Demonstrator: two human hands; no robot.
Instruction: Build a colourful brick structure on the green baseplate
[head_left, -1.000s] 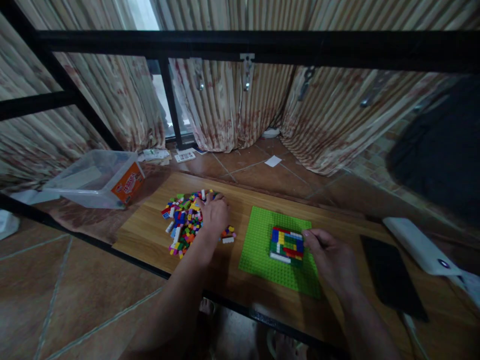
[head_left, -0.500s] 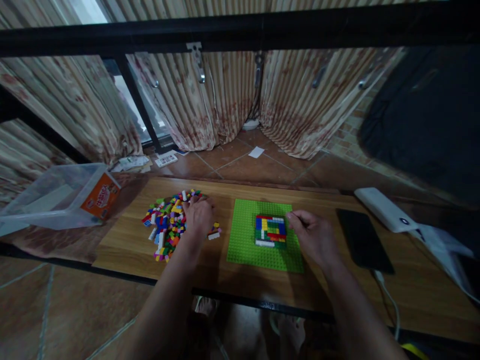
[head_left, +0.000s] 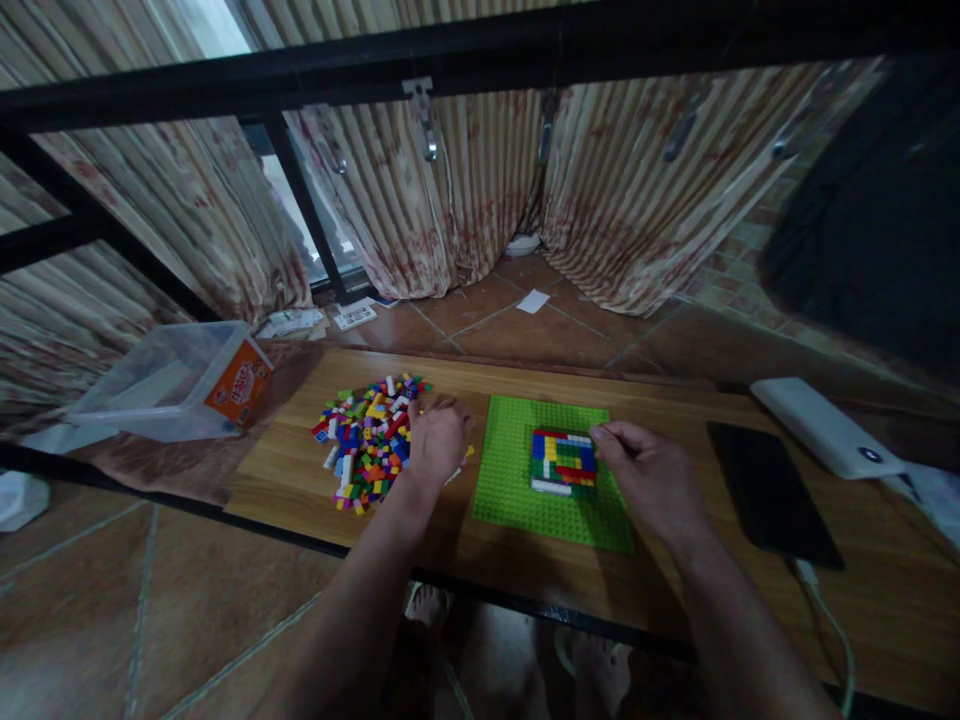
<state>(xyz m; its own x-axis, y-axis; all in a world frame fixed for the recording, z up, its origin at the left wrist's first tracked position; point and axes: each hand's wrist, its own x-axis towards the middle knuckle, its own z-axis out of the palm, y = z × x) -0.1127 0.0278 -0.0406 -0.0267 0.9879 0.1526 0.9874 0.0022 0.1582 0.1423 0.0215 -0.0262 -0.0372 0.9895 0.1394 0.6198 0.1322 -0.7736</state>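
At the right edge of a heap of loose toy bricks (head_left: 371, 445), my left hand (head_left: 439, 440) hovers palm down. Its fingertips are mostly hidden and dim, so I cannot see whether they grasp a brick. My right hand (head_left: 649, 475) is closed in a pinch at the upper right corner of a small brick structure (head_left: 551, 480); what lies between thumb and forefinger is too small to make out. Red, blue, yellow, white and green bricks form this low rectangle, which sits on a green baseplate (head_left: 502, 490).
A clear plastic box (head_left: 150, 410) with an orange label stands left of the wooden table (head_left: 277, 490). To the right lie a black phone (head_left: 772, 490) with a white cable (head_left: 829, 610) and a white power bank (head_left: 814, 425). A black rail (head_left: 480, 60) crosses above.
My left hand has shifted from over the brick heap to its right edge. My right hand keeps its pinch beside the structure. The whole view has swung slightly left.
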